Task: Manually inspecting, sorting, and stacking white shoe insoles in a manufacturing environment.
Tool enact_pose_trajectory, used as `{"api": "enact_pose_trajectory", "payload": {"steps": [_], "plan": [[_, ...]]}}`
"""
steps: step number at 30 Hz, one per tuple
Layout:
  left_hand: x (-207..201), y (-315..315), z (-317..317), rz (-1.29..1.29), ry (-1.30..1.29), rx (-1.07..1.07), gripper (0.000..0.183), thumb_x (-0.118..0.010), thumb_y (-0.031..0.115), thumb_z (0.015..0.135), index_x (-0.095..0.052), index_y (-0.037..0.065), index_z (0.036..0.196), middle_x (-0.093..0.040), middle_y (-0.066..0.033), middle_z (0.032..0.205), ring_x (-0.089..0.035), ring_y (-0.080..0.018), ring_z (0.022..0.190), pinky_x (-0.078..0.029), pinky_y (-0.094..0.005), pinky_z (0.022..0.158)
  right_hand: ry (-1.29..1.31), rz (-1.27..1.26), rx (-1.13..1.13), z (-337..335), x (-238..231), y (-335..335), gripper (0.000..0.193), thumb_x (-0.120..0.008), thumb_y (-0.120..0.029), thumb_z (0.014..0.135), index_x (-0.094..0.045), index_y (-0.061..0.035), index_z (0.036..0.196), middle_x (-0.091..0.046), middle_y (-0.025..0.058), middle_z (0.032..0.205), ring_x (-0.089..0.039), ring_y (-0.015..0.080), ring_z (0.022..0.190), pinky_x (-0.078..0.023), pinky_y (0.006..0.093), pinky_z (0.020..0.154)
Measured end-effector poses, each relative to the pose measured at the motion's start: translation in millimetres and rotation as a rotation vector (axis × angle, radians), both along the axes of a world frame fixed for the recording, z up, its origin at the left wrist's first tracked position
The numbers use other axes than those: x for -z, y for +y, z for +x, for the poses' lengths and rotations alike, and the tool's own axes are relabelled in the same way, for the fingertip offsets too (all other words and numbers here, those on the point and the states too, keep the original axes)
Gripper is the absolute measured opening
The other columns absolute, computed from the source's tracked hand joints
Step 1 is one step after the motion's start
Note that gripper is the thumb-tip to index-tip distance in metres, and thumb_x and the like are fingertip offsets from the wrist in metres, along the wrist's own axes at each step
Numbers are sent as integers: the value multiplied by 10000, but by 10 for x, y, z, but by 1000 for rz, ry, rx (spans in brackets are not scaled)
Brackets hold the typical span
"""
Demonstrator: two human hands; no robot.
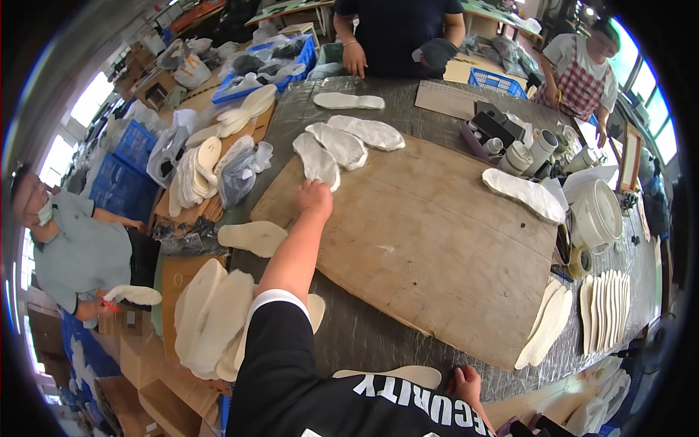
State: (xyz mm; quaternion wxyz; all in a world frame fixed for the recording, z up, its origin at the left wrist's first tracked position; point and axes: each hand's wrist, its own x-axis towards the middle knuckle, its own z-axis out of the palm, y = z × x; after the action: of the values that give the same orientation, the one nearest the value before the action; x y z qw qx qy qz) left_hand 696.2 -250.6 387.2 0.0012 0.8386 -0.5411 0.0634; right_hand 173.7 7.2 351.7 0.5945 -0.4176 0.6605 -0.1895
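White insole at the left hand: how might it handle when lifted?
The white insole looks thin and padded, so it's probably light. Its wavy surface suggests it may flex. It lies flat, so it likely slides rather than rolls.

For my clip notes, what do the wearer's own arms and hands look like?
The left hand and right hand are gloveless. The left sleeve is short and black, with a white band at its edge; white lettering crosses the black shirt.
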Motion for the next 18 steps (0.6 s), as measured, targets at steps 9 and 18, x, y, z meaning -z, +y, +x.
{"api": "enact_pose_trajectory", "payload": {"steps": [9, 18], "plan": [[-459, 847, -637, -543, 332, 196, 84, -653, 133, 682, -624, 76, 627, -631, -105, 702, -613, -297, 716, -474, -430, 642, 31, -85, 30, 20, -42, 21, 156, -505, -132, 933, -524, 14, 883, -568, 104, 565, -560, 210, 382, -411, 313, 314], [-913, 2349, -2274, -405, 769, 541, 85, -631, 70, 682, -557, 70, 641, -597, -81, 659, -584, -293, 673, -430, -418, 611, 54, -549, -5, 281, -75, 114, 149, -585, -131, 896, -592, 5, 835, -576, 50, 644, -553, 97, 579, -452, 244, 525]]}}
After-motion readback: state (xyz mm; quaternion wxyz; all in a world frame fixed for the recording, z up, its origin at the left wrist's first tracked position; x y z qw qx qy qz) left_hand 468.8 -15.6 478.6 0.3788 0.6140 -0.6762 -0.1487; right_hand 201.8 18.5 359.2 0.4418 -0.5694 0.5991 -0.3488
